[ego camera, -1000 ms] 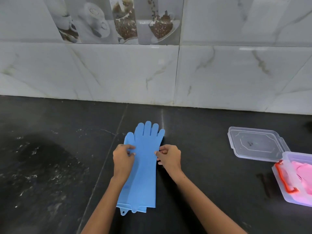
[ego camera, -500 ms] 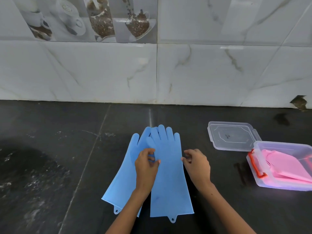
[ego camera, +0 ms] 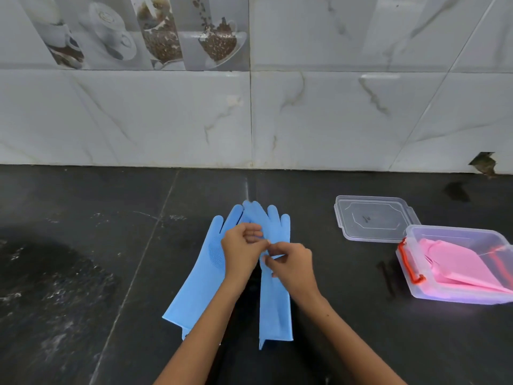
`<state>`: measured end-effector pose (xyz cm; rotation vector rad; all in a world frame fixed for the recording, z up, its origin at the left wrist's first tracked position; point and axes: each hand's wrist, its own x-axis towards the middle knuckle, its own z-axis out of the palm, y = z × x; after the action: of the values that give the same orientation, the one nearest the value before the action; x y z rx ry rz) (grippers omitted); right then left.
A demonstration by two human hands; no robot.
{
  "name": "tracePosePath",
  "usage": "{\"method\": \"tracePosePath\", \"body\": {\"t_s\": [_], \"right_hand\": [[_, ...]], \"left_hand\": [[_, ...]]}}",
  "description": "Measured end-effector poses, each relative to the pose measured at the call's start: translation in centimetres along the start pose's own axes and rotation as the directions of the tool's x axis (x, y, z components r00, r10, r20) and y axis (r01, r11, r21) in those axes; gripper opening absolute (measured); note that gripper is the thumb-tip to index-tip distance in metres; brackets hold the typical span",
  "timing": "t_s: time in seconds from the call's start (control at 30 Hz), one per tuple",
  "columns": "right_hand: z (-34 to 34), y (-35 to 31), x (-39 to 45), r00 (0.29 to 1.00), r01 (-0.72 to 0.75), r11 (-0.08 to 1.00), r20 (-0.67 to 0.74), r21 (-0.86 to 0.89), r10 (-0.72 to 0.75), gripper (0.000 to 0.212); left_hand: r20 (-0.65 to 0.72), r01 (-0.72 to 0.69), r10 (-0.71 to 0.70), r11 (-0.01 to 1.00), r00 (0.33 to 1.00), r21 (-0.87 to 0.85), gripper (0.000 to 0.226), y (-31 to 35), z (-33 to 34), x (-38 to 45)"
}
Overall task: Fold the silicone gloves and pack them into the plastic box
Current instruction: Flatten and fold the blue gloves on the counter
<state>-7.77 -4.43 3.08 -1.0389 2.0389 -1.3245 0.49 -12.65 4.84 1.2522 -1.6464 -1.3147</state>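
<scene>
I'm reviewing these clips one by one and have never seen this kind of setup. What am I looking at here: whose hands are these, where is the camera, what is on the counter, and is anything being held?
There is no machine here. A person wears a wide-angle camera on the head, looking forward and down, so the two bare arms enter from the bottom edge. The surface is a dark stone counter against a tiled wall. Two blue silicone gloves lie on it, fingers pointing to the wall: the left glove lies flat and slanted, and the right glove looks narrowed, as if folded lengthwise. The left hand and the right hand meet over the right glove's palm area and pinch its material. To the right stands a clear plastic box with an orange latch, already holding pink gloves. Its clear lid lies beside it.
</scene>
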Motion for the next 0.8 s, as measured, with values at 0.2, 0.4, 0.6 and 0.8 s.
{"method": "tracePosePath", "body": {"t_s": [0.2, 0.4, 0.6, 0.8], "right_hand": [[-6.5, 3.5, -1.0, 0.959, -0.223, 0.925, -0.102, 0.307, 0.265, 0.008], [-10.0, 7.0, -2.8, 0.944, -0.325, 0.776, -0.233, -0.540, 0.233, 0.021], [-4.9, 7.2, -3.2, 0.998, -0.039, 0.766, 0.005, -0.641, 0.055, 0.054], [-1.1, 8.3, -2.3, 0.989, 0.109, 0.607, 0.147, -0.787, 0.014, 0.084]], "left_hand": [[0.348, -0.306, 0.230, 0.934, 0.909, 0.182, 0.033, 3.1, 7.4, -1.7], [0.415, -0.414, 0.277, 0.862, 0.867, 0.292, 0.025, -1.0, 6.3, -2.3], [0.343, -0.397, 0.219, 0.662, 0.913, 0.635, 0.041, -6.3, -0.6, 1.5], [0.461, -0.448, 0.098, 0.476, 0.882, 0.757, 0.070, -9.3, -2.9, 1.8]]}}
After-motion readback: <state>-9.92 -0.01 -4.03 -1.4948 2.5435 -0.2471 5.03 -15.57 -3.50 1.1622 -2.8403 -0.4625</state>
